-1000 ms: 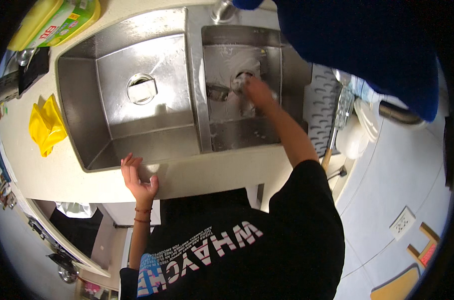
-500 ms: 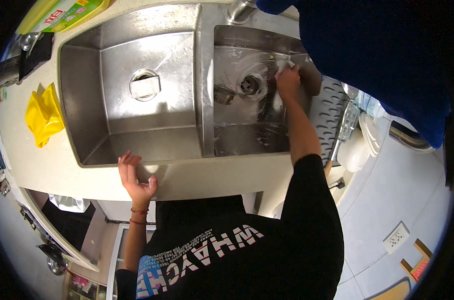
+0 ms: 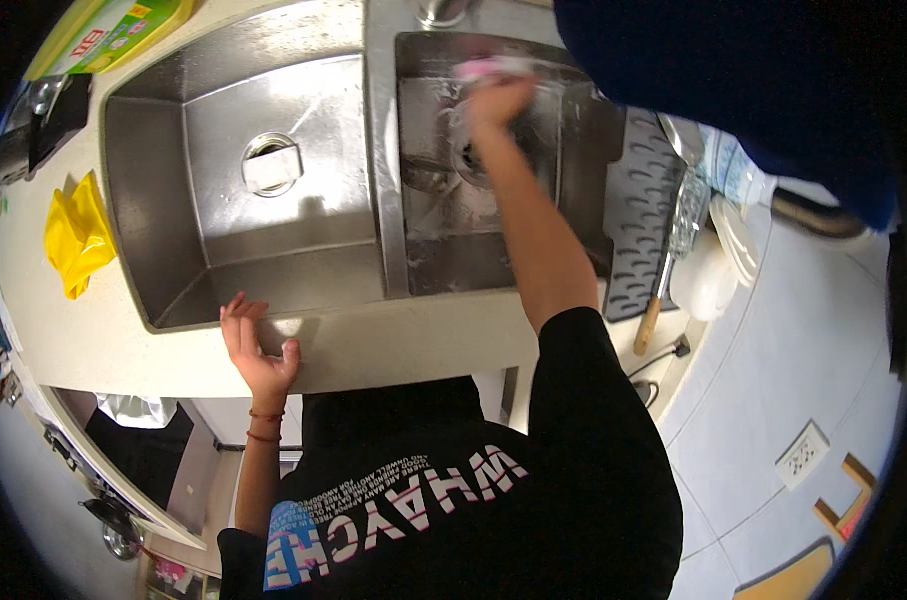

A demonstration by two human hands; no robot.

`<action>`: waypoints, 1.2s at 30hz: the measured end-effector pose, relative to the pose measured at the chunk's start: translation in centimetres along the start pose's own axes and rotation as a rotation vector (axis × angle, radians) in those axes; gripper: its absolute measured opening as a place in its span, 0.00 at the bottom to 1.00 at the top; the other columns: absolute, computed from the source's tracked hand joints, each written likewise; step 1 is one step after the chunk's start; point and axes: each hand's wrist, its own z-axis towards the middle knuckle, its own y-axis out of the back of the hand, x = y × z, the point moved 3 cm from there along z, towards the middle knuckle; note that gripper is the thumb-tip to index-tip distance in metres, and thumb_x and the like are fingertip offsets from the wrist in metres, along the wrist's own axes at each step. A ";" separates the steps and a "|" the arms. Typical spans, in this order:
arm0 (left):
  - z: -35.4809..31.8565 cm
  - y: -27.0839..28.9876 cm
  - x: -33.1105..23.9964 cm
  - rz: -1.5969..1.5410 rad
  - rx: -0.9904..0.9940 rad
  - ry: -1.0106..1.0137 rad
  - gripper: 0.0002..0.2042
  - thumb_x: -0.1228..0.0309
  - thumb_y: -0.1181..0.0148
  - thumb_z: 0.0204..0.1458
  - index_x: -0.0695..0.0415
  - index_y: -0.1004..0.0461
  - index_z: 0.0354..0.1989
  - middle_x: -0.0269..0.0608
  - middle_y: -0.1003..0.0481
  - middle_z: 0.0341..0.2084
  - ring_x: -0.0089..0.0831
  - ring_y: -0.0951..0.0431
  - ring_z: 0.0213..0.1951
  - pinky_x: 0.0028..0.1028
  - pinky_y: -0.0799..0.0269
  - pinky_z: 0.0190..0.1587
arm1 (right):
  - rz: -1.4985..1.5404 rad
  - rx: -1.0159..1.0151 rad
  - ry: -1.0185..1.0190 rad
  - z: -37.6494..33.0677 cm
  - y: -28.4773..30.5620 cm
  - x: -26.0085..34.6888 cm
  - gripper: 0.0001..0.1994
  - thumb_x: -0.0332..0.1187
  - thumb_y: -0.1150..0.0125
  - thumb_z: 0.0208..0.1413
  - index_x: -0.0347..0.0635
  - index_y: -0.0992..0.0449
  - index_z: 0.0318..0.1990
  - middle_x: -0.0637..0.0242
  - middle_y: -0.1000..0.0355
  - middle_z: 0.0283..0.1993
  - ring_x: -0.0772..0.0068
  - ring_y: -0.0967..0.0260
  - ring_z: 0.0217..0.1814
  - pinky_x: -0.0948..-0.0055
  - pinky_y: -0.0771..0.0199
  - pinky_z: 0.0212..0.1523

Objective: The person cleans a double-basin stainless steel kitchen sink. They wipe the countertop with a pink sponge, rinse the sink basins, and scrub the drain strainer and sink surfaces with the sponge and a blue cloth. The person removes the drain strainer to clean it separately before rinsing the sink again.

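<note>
My right hand (image 3: 500,100) reaches into the right basin (image 3: 451,262) of a steel double sink. It is closed on a small pink-and-white scrubbing pad (image 3: 495,67), pressed near the far wall; motion blurs it, so I cannot tell sponge from cloth. Wet, foamy streaks mark the basin's floor, and my forearm partly covers the drain (image 3: 470,157). My left hand (image 3: 256,345) rests at the counter's front edge by the left basin (image 3: 273,225), fingers apart and holding nothing. A rectangular metal piece (image 3: 272,170) lies over the left basin's drain.
A yellow cloth or glove (image 3: 77,238) lies left of the sink. Right of it are a grey ridged mat (image 3: 645,190), a wooden-handled utensil (image 3: 649,325) and a white container (image 3: 700,285). Dark blue fabric (image 3: 733,90) hangs into the upper right. The faucet base (image 3: 441,12) stands behind the divider.
My right hand has swept from the right side of the right basin to its far middle, carrying the pad. My left hand stays by the counter edge. The view has shifted slightly.
</note>
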 end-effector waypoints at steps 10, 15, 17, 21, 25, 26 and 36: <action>0.7 0.0 -0.3 0.005 0.010 -0.064 0.23 0.57 0.42 0.41 0.61 0.28 0.41 0.49 0.29 0.40 0.53 0.33 0.54 0.53 0.48 0.63 | 0.124 -0.079 0.015 2.3 0.5 -2.3 0.12 0.24 0.46 0.56 0.36 0.37 0.46 0.54 0.31 0.43 0.61 0.31 0.44 0.63 0.28 0.45; 0.0 0.2 -0.2 -0.014 0.000 -0.034 0.22 0.56 0.41 0.41 0.61 0.28 0.40 0.47 0.29 0.39 0.51 0.32 0.53 0.52 0.48 0.63 | 0.303 -0.070 0.002 -0.1 1.1 3.0 0.11 0.16 0.51 0.52 0.34 0.38 0.44 0.54 0.31 0.40 0.63 0.30 0.45 0.68 0.31 0.46; 0.1 0.0 -0.5 0.014 0.013 -0.048 0.21 0.57 0.41 0.41 0.61 0.28 0.40 0.47 0.30 0.39 0.51 0.32 0.53 0.52 0.48 0.63 | 0.440 -0.044 -0.021 1.4 4.2 4.7 0.13 0.16 0.49 0.50 0.33 0.39 0.43 0.56 0.33 0.41 0.64 0.32 0.45 0.70 0.33 0.48; 0.0 -0.1 -0.6 0.027 0.042 -0.075 0.21 0.56 0.44 0.46 0.61 0.29 0.40 0.48 0.29 0.40 0.51 0.32 0.53 0.52 0.50 0.64 | 0.049 -0.142 0.197 -1.7 -0.4 3.3 0.25 0.22 0.49 0.52 0.25 0.44 0.58 0.40 0.41 0.59 0.44 0.41 0.62 0.56 0.44 0.63; -0.2 0.3 -0.5 0.026 0.013 -0.065 0.19 0.60 0.39 0.40 0.59 0.28 0.39 0.45 0.30 0.39 0.50 0.31 0.53 0.52 0.48 0.63 | 0.237 -0.016 0.148 0.8 2.3 2.5 0.14 0.20 0.51 0.52 0.25 0.39 0.47 0.43 0.36 0.49 0.52 0.35 0.49 0.64 0.36 0.51; 0.4 -0.2 -0.6 0.016 0.005 -0.081 0.19 0.61 0.39 0.39 0.59 0.28 0.39 0.45 0.30 0.39 0.50 0.31 0.53 0.52 0.47 0.63 | 0.264 -0.117 0.100 3.2 3.1 0.5 0.08 0.19 0.51 0.51 0.28 0.39 0.38 0.50 0.34 0.40 0.59 0.37 0.36 0.70 0.36 0.41; 0.1 0.4 -0.3 0.049 -0.016 -0.057 0.18 0.65 0.36 0.36 0.58 0.28 0.37 0.43 0.29 0.38 0.49 0.30 0.52 0.51 0.46 0.63 | -0.781 0.463 0.155 -2.3 10.0 1.2 0.18 0.33 0.42 0.53 0.44 0.30 0.53 0.51 0.33 0.51 0.46 0.30 0.49 0.48 0.29 0.48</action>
